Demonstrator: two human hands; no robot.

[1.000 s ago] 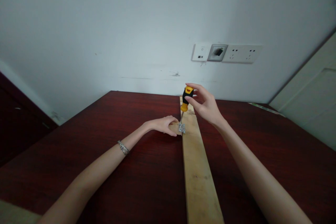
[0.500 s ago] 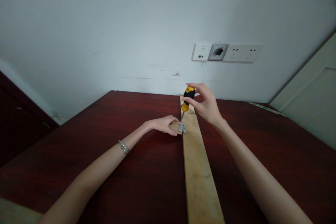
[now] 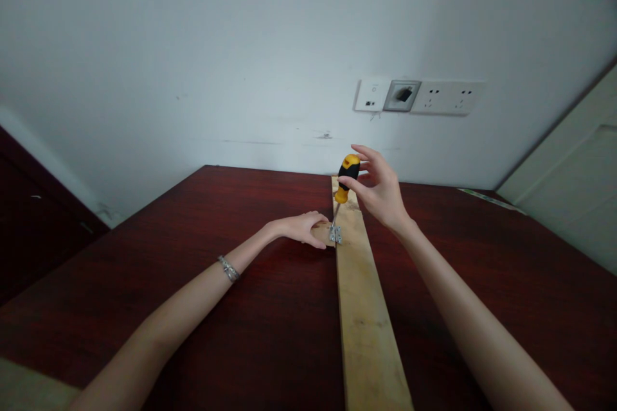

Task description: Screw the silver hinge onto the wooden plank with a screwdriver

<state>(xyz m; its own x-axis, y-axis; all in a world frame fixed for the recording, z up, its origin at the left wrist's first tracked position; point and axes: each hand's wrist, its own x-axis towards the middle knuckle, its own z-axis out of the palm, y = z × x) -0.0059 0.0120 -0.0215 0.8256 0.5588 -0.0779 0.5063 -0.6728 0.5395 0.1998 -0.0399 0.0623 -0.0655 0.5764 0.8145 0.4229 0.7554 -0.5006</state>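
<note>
A long pale wooden plank (image 3: 361, 308) lies on the dark red table (image 3: 216, 334), running away from me. A small metal hinge (image 3: 335, 235) sits on its left edge. My right hand (image 3: 378, 189) pinches the yellow and black handle of a screwdriver (image 3: 346, 180), whose tip stands on the hinge; the upper fingers are lifted. My left hand (image 3: 299, 228) rests closed on a small wooden piece (image 3: 322, 233) pressed against the plank beside the hinge. A bracelet is on my left wrist.
A white wall stands right behind the table, with a row of sockets and switches (image 3: 417, 96). A pale cabinet door (image 3: 569, 173) is at the right. Dark furniture (image 3: 29, 218) stands at the left.
My right hand has shifted its fingers round the screwdriver handle, and the handle leans slightly more to the right. My left hand has stayed in place.
</note>
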